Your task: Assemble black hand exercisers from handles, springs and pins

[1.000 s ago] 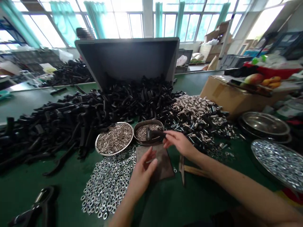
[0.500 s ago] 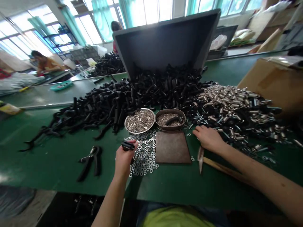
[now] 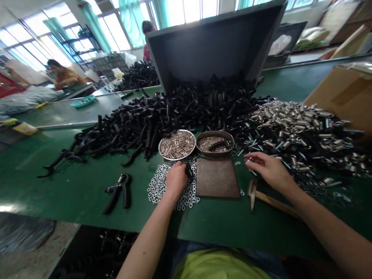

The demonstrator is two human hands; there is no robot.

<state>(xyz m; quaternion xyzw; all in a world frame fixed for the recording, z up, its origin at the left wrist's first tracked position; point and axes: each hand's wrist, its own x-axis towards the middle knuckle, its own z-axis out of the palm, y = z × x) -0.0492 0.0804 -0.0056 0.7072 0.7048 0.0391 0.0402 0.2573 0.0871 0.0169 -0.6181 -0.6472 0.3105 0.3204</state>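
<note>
My left hand [image 3: 175,179] is closed round a small black part [image 3: 189,171] and rests on a spread of silver washers [image 3: 158,186]. To its right lies a brown square plate [image 3: 217,178]. My right hand [image 3: 269,169] sits right of the plate. Its fingertips are pinched together at the edge of loose screws and silver springs [image 3: 290,124]; what they hold is too small to name. A wooden-handled hammer [image 3: 253,190] lies under my right wrist. Behind the plate stand a round dish of silver pins [image 3: 176,144] and an oval dish [image 3: 215,143] with a black handle in it.
A big heap of black handles [image 3: 174,112] spills from a tipped grey bin [image 3: 215,46]. An assembled black hand grip [image 3: 119,192] lies at the front left of the green table [image 3: 72,193]. A cardboard box [image 3: 343,97] stands at the right. Two people [image 3: 62,75] work at the far tables.
My left hand has come down from the table's front onto the washers, still with the black part. My right hand has shifted slightly right and forward and curled its fingers at the screws.
</note>
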